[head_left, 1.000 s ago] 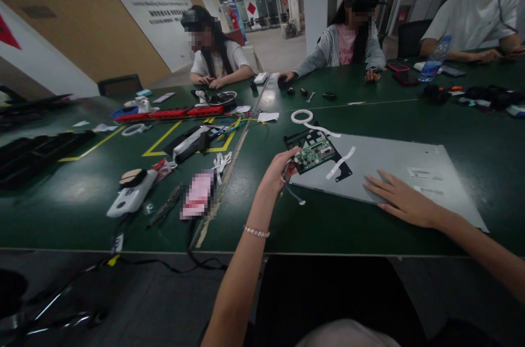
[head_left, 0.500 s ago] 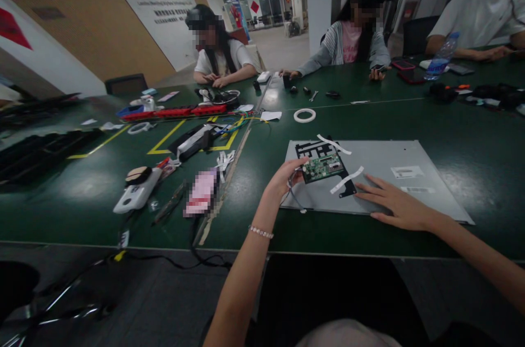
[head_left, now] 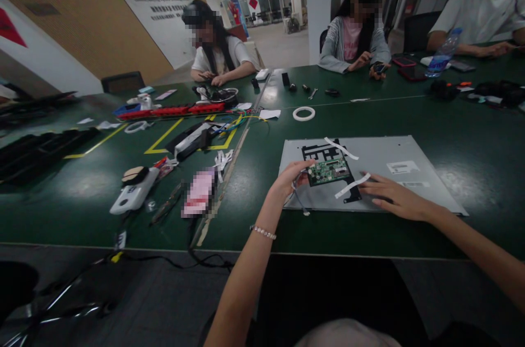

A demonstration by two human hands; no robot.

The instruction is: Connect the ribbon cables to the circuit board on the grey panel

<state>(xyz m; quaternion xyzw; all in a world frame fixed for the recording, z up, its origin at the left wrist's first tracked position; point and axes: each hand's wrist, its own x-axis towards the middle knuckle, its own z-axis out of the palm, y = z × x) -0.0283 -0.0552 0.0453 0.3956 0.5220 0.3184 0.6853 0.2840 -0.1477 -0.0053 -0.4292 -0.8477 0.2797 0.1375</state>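
Observation:
A green circuit board [head_left: 328, 171] is gripped at its left edge by my left hand [head_left: 294, 178], tilted over a flat grey panel [head_left: 381, 152]. A thin cable [head_left: 301, 202] trails from below that hand to the panel's front edge. Behind and to the right of the board shows a black bracket [head_left: 353, 192], with one white tape strip [head_left: 342, 148] at its top and another strip [head_left: 351, 185] at its lower right. My right hand [head_left: 396, 196] is over the panel, its fingers apart and its fingertips close to the lower strip; whether they touch it I cannot tell.
Beyond the panel lies a white tape roll [head_left: 304, 114]. To the left are a pink phone-like thing [head_left: 199, 192], a white device [head_left: 134, 191] and a black-and-silver part with wires [head_left: 197, 139]. Several people sit across the table; a water bottle [head_left: 443, 54] stands at right.
The board, bracket and my left hand have shifted slightly right across the panel. My right hand has drawn its fingers in near the lower strip. A person opposite has brought both hands together.

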